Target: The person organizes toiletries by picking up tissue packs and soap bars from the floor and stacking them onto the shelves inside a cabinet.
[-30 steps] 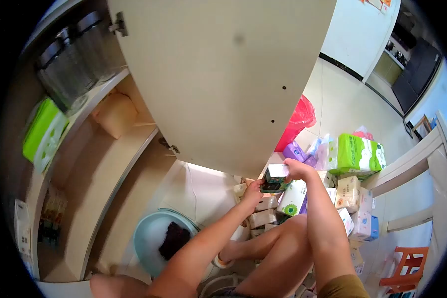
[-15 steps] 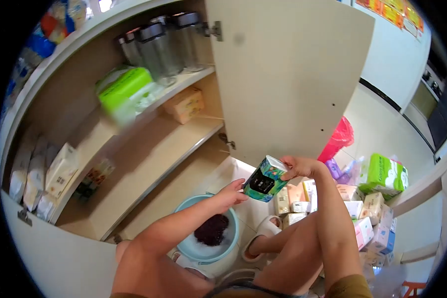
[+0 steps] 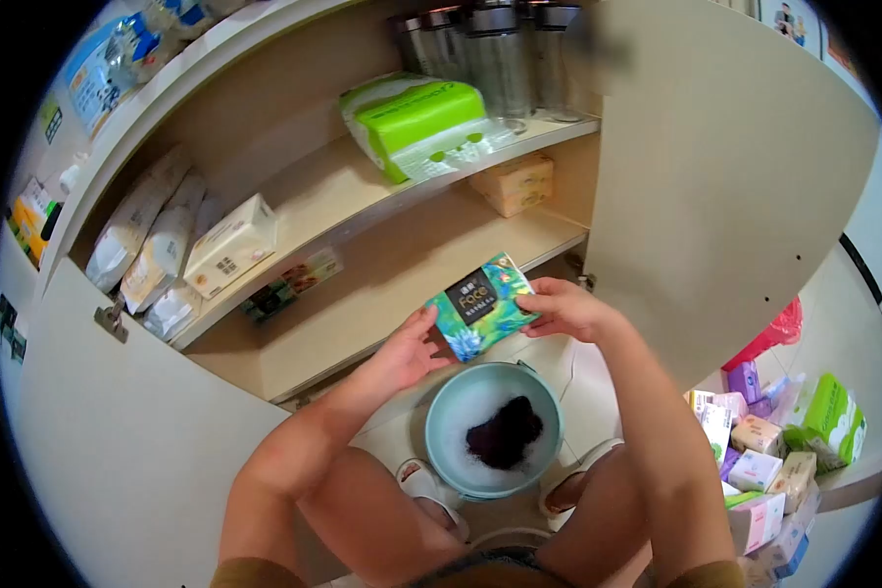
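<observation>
Between my two hands is a blue-green pack of facial tissues (image 3: 500, 318) with a black label, tilted above the bucket. My left hand (image 3: 407, 351) is closed on its left end, thumb on top. At the opposite end, my right hand (image 3: 568, 309) grips the pack with thumb and fingers. Below stands a light-blue bucket (image 3: 441, 397) of foamy water with a dark cloth (image 3: 505, 433) in it. In front, the open cabinet's upper shelf (image 3: 304, 186) carries a green tissue package (image 3: 416, 113) and a white tissue pack (image 3: 232, 245).
Glass bottles (image 3: 500, 69) stand at the shelf's right end. A yellowish pack (image 3: 514, 184) sits on the lower shelf (image 3: 363, 304). The cabinet door (image 3: 725, 186) is swung out at right. Several tissue packs (image 3: 758, 470) are piled on the floor near a pink bin (image 3: 769, 328).
My view has swung left toward the cabinet. The tissue pack has moved closer to the shelves and turned label-up, and my left hand now holds its left end.
</observation>
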Available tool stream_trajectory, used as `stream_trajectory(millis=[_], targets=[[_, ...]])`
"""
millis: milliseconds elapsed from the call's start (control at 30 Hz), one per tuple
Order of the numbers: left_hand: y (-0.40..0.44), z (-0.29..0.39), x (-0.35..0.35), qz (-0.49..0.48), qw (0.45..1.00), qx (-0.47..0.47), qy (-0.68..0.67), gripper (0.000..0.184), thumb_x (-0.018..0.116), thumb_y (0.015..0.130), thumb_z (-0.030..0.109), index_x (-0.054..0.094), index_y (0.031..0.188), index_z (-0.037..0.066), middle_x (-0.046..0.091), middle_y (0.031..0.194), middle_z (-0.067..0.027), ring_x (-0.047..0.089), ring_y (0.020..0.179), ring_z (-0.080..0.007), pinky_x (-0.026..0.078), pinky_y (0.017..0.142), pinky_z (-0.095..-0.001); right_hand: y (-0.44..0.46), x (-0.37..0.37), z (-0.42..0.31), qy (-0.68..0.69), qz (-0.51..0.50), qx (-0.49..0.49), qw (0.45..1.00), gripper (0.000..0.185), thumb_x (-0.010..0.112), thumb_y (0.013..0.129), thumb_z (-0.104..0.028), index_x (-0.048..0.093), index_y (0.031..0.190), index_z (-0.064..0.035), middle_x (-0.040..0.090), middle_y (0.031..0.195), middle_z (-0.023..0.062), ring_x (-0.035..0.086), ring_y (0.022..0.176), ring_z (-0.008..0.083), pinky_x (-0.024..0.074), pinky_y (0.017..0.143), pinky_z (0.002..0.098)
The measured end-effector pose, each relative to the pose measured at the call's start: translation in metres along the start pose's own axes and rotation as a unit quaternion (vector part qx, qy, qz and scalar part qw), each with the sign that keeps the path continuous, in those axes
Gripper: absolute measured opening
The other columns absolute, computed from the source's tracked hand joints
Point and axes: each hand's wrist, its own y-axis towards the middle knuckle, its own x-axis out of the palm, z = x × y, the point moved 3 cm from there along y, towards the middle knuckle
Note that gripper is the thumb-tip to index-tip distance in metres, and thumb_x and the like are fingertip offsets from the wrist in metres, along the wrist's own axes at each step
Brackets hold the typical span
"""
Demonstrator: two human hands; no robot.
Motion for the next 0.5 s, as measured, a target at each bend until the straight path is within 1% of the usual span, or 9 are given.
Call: stream_trajectory(millis=[33,100,133,233,267,367,400,433,500], targets=[[-0.001,0.004,-0.008,0.007,1.000,0.004,-0.004,0.040,0.049,0.081,0.035,0.038,0.114,0.016,0.044,0.113,-0.0049,0.042,0.106,-0.0239,0.032,0.087,-0.0508,0.011,0.010,0.001,-0.003,-0.008,0.003,1.000,0.038,0.059,0.075,-0.026,0.045,0.103,-0.0040,0.054,0.089,0.0070,0.055,0.074,0.0169,0.0468,0.068,0.0272],[-0.005,0.013,-0.023,0.067,0.997,0.013,-0.032,0.039,0.048,0.081,0.037,0.040,0.112,0.015,0.043,0.113,-0.0047,0.042,0.105,-0.0242,0.033,0.086,-0.0504,0.028,0.027,0.003,0.052,0.016,-0.007,0.998,0.033,0.060,0.075,-0.026,0.046,0.093,-0.0031,0.054,0.082,0.0070,0.055,0.068,0.0153,0.0485,0.064,0.0261],[-0.010,0.018,-0.027,0.096,0.995,0.022,-0.033,0.036,0.048,0.081,0.034,0.042,0.111,0.013,0.045,0.112,-0.0057,0.043,0.104,-0.0241,0.033,0.086,-0.0505,0.036,0.035,0.002,0.075,0.021,-0.009,0.997,0.032,0.060,0.074,-0.026,0.047,0.091,-0.0024,0.054,0.082,0.0073,0.055,0.067,0.0155,0.0492,0.062,0.0263],[-0.015,0.025,-0.052,0.072,0.996,0.037,-0.021,0.034,0.048,0.081,0.029,0.043,0.110,0.011,0.049,0.108,-0.0072,0.046,0.101,-0.0243,0.033,0.086,-0.0511,0.055,0.059,0.000,0.117,0.030,-0.031,0.992,0.031,0.060,0.074,-0.025,0.047,0.091,-0.0022,0.055,0.080,0.0072,0.056,0.065,0.0151,0.0495,0.059,0.0250],[-0.016,0.027,-0.061,0.082,0.995,0.043,-0.047,0.032,0.048,0.081,0.024,0.043,0.109,0.010,0.051,0.105,-0.0081,0.048,0.098,-0.0246,0.033,0.086,-0.0510,0.060,0.067,0.001,0.114,0.040,-0.034,0.992,0.031,0.059,0.074,-0.024,0.047,0.091,-0.0021,0.054,0.080,0.0072,0.055,0.064,0.0146,0.0496,0.057,0.0241],[-0.038,0.041,-0.058,0.077,0.995,0.041,-0.056,0.032,0.048,0.081,0.022,0.043,0.109,0.009,0.052,0.104,-0.0081,0.049,0.096,-0.0245,0.033,0.087,-0.0507,0.073,0.090,0.005,0.142,0.029,-0.042,0.989,0.030,0.059,0.074,-0.024,0.047,0.091,-0.0022,0.054,0.083,0.0081,0.055,0.064,0.0143,0.0496,0.055,0.0240],[-0.040,0.045,-0.063,0.077,0.995,0.041,-0.055,0.029,0.049,0.081,0.020,0.044,0.107,0.008,0.052,0.103,-0.0080,0.050,0.096,-0.0239,0.037,0.085,-0.0479,0.078,0.098,0.007,0.152,0.027,-0.049,0.987,0.029,0.059,0.074,-0.023,0.047,0.090,-0.0023,0.053,0.081,0.0080,0.055,0.063,0.0134,0.0496,0.054,0.0241],[-0.043,0.048,-0.070,0.090,0.994,0.034,-0.048,0.029,0.049,0.081,0.020,0.044,0.107,0.008,0.052,0.103,-0.0080,0.050,0.096,-0.0239,0.037,0.085,-0.0479,0.085,0.107,0.009,0.167,0.020,-0.044,0.985,0.029,0.059,0.074,-0.023,0.047,0.090,-0.0023,0.053,0.081,0.0080,0.055,0.063,0.0134,0.0496,0.054,0.0241],[-0.047,0.057,-0.086,0.143,0.985,0.075,-0.062,0.026,0.051,0.080,0.018,0.045,0.104,0.008,0.053,0.102,-0.0082,0.050,0.094,-0.0236,0.042,0.081,-0.0444,0.100,0.119,0.012,0.166,0.040,-0.058,0.984,0.030,0.059,0.074,-0.024,0.046,0.090,-0.0020,0.052,0.078,0.0077,0.054,0.061,0.0131,0.0493,0.053,0.0242]])
